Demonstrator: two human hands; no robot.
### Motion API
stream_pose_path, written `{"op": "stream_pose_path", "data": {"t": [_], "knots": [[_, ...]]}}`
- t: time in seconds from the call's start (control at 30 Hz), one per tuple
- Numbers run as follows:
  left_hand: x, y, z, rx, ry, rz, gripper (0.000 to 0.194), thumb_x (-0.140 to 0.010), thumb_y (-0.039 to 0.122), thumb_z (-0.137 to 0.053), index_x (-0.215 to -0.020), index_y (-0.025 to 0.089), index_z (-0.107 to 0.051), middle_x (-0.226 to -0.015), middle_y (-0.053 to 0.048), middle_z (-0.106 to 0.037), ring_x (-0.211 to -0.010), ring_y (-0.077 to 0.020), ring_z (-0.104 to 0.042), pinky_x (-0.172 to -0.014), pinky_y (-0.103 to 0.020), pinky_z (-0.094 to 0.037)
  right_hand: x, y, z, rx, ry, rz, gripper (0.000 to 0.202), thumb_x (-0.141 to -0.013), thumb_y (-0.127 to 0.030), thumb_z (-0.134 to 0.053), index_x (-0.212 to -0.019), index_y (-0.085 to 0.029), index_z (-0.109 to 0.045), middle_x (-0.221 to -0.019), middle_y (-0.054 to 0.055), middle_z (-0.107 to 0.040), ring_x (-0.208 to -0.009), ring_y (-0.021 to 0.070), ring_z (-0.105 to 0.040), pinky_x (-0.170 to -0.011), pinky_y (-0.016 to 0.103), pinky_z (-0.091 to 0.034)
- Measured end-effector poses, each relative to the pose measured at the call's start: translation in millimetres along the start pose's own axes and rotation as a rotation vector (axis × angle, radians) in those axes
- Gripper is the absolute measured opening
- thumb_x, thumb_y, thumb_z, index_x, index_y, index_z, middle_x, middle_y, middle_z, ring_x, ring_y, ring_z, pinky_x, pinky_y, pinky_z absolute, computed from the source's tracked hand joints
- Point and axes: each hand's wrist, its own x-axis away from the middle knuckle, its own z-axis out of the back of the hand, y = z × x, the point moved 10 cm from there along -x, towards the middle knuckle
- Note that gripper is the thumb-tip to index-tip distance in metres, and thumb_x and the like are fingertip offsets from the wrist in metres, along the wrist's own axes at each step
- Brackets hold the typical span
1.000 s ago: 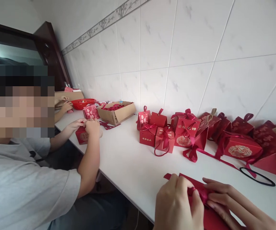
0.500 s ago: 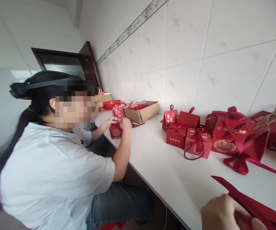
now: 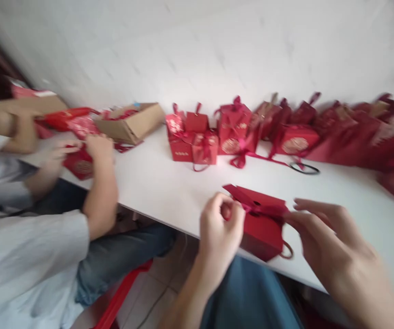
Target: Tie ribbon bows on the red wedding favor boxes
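Observation:
On the table's near edge, right in front of me, lies a red gift box (image 3: 263, 235) with a peaked top and a small cord loop at its right end. A dark red ribbon (image 3: 258, 208) runs across the top, gathered near the middle. Curled fingers of my left hand (image 3: 220, 230) pinch the ribbon's left part. My right hand (image 3: 333, 244) is at the other end, thumb and forefinger closed on the ribbon while its other fingers stretch out above. Motion blurs the fingertips a little.
Several finished-looking red gift boxes (image 3: 233, 125) stand along the wall, with a dark ring (image 3: 304, 169) before them. On the left, a person in a light shirt (image 3: 39, 246) handles another red box (image 3: 80, 162) near an open cardboard carton (image 3: 133, 123). A red stool (image 3: 123, 292) is below.
My view has swung right and down, away from the person at my left. Both my hands and the whole red box now show; before, only one hand and a red piece showed at the corner.

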Motion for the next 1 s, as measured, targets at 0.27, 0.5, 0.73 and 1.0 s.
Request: {"op": "stream_pose_path", "data": {"t": [0.27, 0.5, 0.73, 1.0], "knots": [[6, 10, -4.4, -0.064, -0.062, 0.02, 0.019, -0.079, 0.026, -0.055, -0.063, 0.019, -0.047, -0.058, 0.005, -0.036, -0.052, -0.0083, -0.037, -0.047, -0.018, -0.03, -6, -3, 33, -0.08, 0.061, -0.14, 0.012, -0.095, -0.022, -0.049, -0.097, -0.02, -0.061, -0.098, 0.009, -0.059, -0.084, 0.0175, -0.062, -0.066, 0.026, -0.048], [-1, 17, -10.0, -0.248, -0.166, -0.002, 0.03, -0.08, 0.035, -0.058, -0.059, 0.019, -0.045, -0.054, 0.006, -0.031, -0.048, -0.0083, -0.033, -0.044, -0.019, -0.028, 7, 20, -1, -0.399, -0.199, -0.515, 0.045, -0.096, -0.048, -0.04, -0.061, -0.021, -0.046, -0.049, -0.003, -0.043, -0.044, 0.0098, -0.04, -0.043, 0.022, -0.034], [5, 14, -10.2, -0.204, -0.152, 0.085, 0.035, -0.078, 0.039, -0.059, -0.055, 0.019, -0.042, -0.053, 0.005, -0.029, -0.047, -0.0082, -0.03, -0.044, -0.019, -0.026, 13, 38, -33, -0.585, -0.272, -0.796, 0.053, -0.089, -0.062, -0.043, -0.057, -0.02, -0.04, -0.048, -0.004, -0.035, -0.044, 0.0085, -0.029, -0.038, 0.021, -0.026], [4, 9, -8.3, -0.162, -0.147, 0.121, 0.034, -0.076, 0.041, -0.06, -0.055, 0.019, -0.045, -0.05, 0.006, -0.034, -0.045, -0.0078, -0.032, -0.043, -0.019, -0.027, 15, 38, -45, -0.749, -0.338, -0.816, 0.028, -0.088, -0.042, -0.05, -0.072, -0.02, -0.049, -0.059, -0.003, -0.048, -0.053, 0.0106, -0.043, -0.047, 0.022, -0.037]]}}
